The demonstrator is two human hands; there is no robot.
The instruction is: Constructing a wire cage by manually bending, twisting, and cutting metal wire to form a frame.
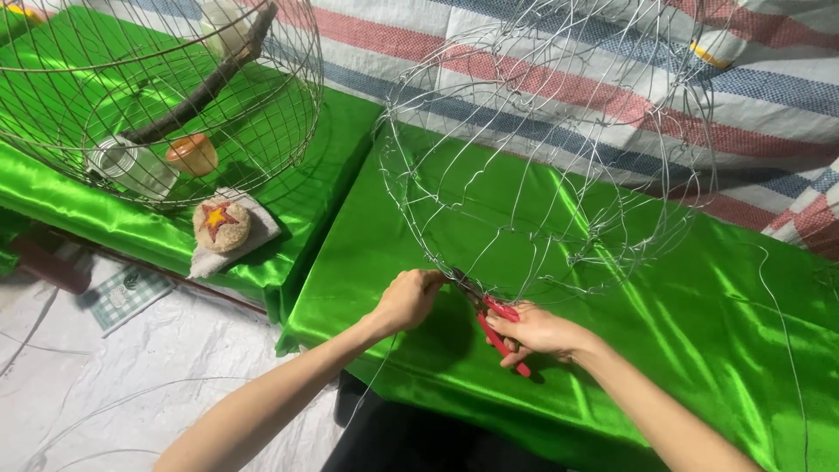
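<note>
two bare hands meet at the lower rim of an unfinished wire cage (551, 149). the right hand (537, 332) has its grip pressed together around the red handles of a pair of pliers (500, 328), whose dark nose points up and left into the wire. the left hand (409, 297) pinches the cage wire just beside the plier tips, fingers curled tight on the strand. the cage, a rounded open frame of thin silver wire, stands on the bench under a shiny green cloth (682, 323), its bottom edge touching the cloth right at the hands. a loose wire (786, 332) trails down the cloth on the right. well apart, up on the left, a finished round cage (157, 96) sits on a second green-covered bench, with a branch perch (201, 87), a small jar (131, 166) and an orange cup (192, 154) inside. just beside it lies a round stone with a star (221, 225).
</note>
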